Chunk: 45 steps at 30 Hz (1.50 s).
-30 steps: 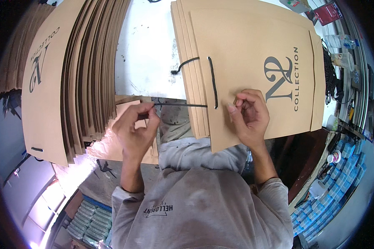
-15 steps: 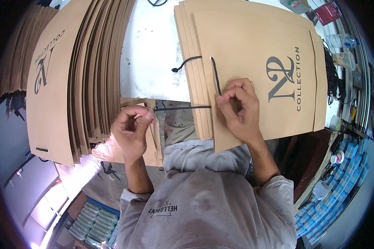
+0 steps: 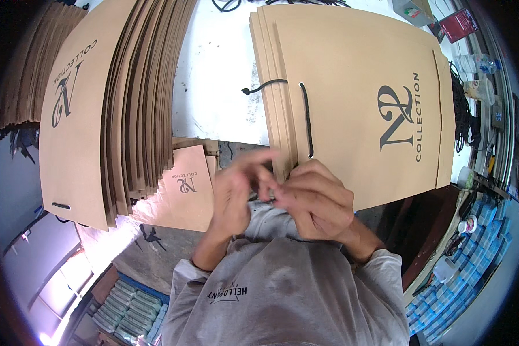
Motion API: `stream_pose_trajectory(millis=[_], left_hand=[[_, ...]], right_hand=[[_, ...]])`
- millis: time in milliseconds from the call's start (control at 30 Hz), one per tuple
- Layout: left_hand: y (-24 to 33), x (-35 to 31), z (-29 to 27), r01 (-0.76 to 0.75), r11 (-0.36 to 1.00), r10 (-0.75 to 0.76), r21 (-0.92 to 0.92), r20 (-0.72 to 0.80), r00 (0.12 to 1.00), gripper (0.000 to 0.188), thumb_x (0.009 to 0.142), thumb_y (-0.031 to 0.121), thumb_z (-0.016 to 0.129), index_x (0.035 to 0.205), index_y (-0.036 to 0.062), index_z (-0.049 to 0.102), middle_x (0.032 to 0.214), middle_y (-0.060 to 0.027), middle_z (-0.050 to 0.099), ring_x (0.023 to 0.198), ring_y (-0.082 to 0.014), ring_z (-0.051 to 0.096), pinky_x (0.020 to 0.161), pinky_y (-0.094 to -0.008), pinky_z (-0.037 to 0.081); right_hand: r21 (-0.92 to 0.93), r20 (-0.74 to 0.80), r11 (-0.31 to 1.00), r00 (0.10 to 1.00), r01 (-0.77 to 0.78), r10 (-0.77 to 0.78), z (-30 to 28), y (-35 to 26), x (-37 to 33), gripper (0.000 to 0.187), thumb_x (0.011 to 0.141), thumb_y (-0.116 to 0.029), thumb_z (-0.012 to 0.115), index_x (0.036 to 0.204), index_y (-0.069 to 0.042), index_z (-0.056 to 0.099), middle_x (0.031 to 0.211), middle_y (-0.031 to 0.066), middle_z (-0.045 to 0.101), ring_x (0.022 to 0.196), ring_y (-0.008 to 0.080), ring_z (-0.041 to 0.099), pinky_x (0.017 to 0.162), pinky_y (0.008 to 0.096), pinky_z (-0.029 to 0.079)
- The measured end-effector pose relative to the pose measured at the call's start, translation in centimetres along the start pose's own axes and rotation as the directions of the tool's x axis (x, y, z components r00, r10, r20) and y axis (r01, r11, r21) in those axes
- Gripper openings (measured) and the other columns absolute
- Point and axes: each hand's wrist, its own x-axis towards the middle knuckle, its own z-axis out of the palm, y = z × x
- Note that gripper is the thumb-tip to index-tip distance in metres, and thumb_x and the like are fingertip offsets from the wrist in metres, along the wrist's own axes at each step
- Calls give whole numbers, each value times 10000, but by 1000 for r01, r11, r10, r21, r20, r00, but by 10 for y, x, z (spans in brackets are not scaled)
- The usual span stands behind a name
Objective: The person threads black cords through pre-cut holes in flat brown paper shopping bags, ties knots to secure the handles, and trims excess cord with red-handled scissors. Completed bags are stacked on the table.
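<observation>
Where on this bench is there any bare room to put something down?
The one bare patch is the white tabletop between the fanned pile of flat bags on the left and the bag stack on the right. Near both hands it narrows, and the far right edge is cluttered with bottles and cords.

A flat brown paper bag (image 3: pixel 357 104) lies on top of a small stack of like bags on the white table, printed face up, with dark lettering toward its right half. A black cord (image 3: pixel 307 118) runs as a straight loop along the bag's left part, between two holes. One loose cord end, knotted, trails off the left edge onto the table.
</observation>
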Motion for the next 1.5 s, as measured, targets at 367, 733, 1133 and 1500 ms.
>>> stream_pose_trajectory(millis=[367, 733, 1133, 1500], left_hand=[[-20, 25, 5, -468, 581, 490, 666, 174, 854, 221, 889, -124, 671, 984, 21, 535, 948, -117, 672, 854, -165, 658, 777, -283, 543], [-24, 33, 19, -479, 714, 481, 511, 138, 866, 133, 823, -85, 753, 939, -19, 741, 936, -162, 716, 846, -206, 680, 707, -296, 549], [1, -4, -3, -351, 906, 347, 237, 59, 936, 124, 1007, 79, 640, 964, -35, 623, 1011, -206, 694, 813, -217, 669, 728, -301, 580], [-15, -6, -26, -283, 897, 343, 340, -131, 930, 161, 1040, 119, 608, 1075, -38, 611, 888, -131, 675, 810, -198, 686, 682, -310, 571]], right_hand=[[-250, 34, 838, 861, -484, 507, -7, 6, -4, 222, 854, 54, 657, 1075, 40, 675, 925, 146, 571, 904, 341, 569, 786, 407, 489], [298, 70, 638, 683, -710, 727, -25, 21, -17, 100, 1023, -32, 596, 1077, 9, 669, 968, 22, 593, 878, 66, 543, 748, 226, 446], [-465, 155, 885, 982, -22, 105, -13, 40, -7, 189, 745, -163, 751, 887, -53, 694, 940, 64, 574, 960, 260, 560, 858, 386, 438], [-724, 162, 687, 952, -63, 258, -174, 123, 78, 929, 691, -456, 893, 1440, -50, 524, 1437, 182, 523, 1380, 370, 434, 1149, 570, 305]])
